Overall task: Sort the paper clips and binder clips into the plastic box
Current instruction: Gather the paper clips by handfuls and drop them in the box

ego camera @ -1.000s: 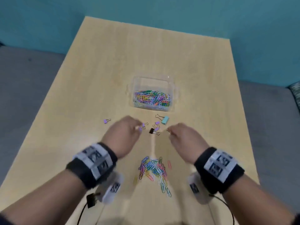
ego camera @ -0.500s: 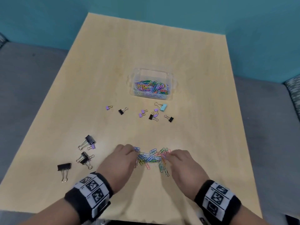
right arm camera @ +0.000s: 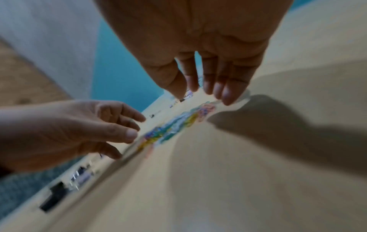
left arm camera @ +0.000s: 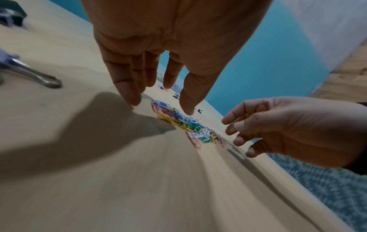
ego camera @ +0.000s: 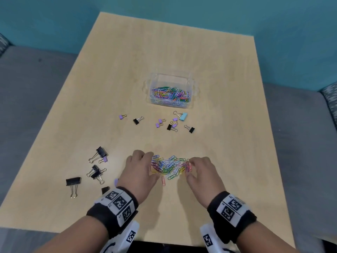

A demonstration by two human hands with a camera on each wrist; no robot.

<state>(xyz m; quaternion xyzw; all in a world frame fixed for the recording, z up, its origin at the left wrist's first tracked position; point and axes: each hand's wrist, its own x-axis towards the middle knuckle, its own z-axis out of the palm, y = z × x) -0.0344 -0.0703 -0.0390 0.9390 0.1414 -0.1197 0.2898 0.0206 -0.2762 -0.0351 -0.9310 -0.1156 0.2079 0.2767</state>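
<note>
**Two hands close in on the loose paper clips**

While the clear plastic box (ego camera: 171,80) sits well up the middle of the desk (ego camera: 218,73) with a bed of coloured paper clips already in its near part, a loose heap of paper clips (ego camera: 169,167) lies near the front edge, and that is where both hands are. From the head view, the left hand (ego camera: 140,172) lies at the heap's left end and the right hand (ego camera: 202,174) at its right end, fingertips touching the outermost clips, the heap between them. Small binder clips (ego camera: 175,123), purple, black and one light blue, are scattered just in front of the box. Larger black binder clips (ego camera: 96,168) lie apart to the left of the left hand.

From the left wrist view, the left hand (left arm camera: 168,51) reaches down with fingers nearly straight and a little apart, thumb tip just above the heap (left arm camera: 186,124); it holds nothing. The right hand (left arm camera: 288,130) faces it, fingers loosely bent and spread, nothing between them. A silver binder-clip handle (left arm camera: 39,76) shows at the left edge.

The right wrist view is blurred. The right hand (right arm camera: 202,55) points down with fingers relaxed and close together, tips at the heap's end (right arm camera: 178,124). The left hand (right arm camera: 75,130) is loosely spread opposite.
</note>
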